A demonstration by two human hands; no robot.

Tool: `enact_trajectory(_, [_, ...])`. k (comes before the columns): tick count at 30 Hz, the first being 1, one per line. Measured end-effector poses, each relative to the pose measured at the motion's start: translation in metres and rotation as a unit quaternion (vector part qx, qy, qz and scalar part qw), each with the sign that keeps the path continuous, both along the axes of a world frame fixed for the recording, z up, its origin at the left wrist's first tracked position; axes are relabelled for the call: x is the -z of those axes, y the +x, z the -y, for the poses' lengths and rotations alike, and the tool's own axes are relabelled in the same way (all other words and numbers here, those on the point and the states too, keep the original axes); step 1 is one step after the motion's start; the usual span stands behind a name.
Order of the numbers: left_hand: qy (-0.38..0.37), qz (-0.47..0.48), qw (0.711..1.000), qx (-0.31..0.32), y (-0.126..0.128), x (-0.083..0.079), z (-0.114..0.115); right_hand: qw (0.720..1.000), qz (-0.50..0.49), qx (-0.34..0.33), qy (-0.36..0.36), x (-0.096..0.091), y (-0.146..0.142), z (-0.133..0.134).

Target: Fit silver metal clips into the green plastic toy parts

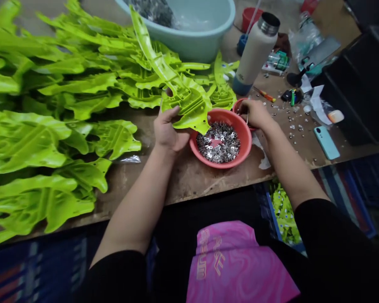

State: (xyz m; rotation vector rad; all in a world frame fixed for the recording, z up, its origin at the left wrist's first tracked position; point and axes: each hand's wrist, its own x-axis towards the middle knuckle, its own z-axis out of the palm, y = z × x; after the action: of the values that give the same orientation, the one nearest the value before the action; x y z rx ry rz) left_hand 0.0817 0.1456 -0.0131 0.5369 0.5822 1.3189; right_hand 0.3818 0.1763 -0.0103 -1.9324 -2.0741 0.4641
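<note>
A worn wooden workbench [189, 181] carries a heap of lime-green plastic leaves [50, 88]. The left hand [170, 128] grips one more leaf [189, 101], fingers wrapped round its edge, above a red bowl [222, 158] of small metal clips [217, 142]. The right hand [255, 113] curls closed beside the bowl's far rim; whether it pinches anything cannot be told.

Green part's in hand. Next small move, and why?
Probably bring a silver metal piece to the lime-green moulded plastic part with the right hand: the left hand holds that part over the red bowl of such pieces, and the right hand sits close by, at a smaller red bowl. Anything it pinches is too small to tell.
</note>
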Motion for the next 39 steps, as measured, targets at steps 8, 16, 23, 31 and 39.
enact_trajectory(8, [0.033,-0.029,0.999,0.011,-0.001,-0.005,0.001,0.995,-0.074,0.027,0.053,-0.003,0.029,-0.010])
enact_trajectory(16, [0.024,-0.024,0.999,-0.025,0.007,-0.011,0.011,0.992,-0.058,0.066,0.091,0.001,0.029,-0.004])
enact_trajectory(23, [0.062,-0.033,0.997,-0.018,0.008,-0.016,0.019,1.000,-0.023,0.005,-0.007,-0.003,-0.001,0.000])
enact_trajectory(31, [0.067,-0.127,0.990,-0.005,0.025,-0.027,0.030,0.996,-0.090,-0.018,-0.001,-0.004,0.005,0.003])
enact_trajectory(39, [0.109,-0.150,0.975,0.120,0.077,-0.053,0.034,0.995,-0.087,-0.057,-0.001,0.002,0.003,-0.001])
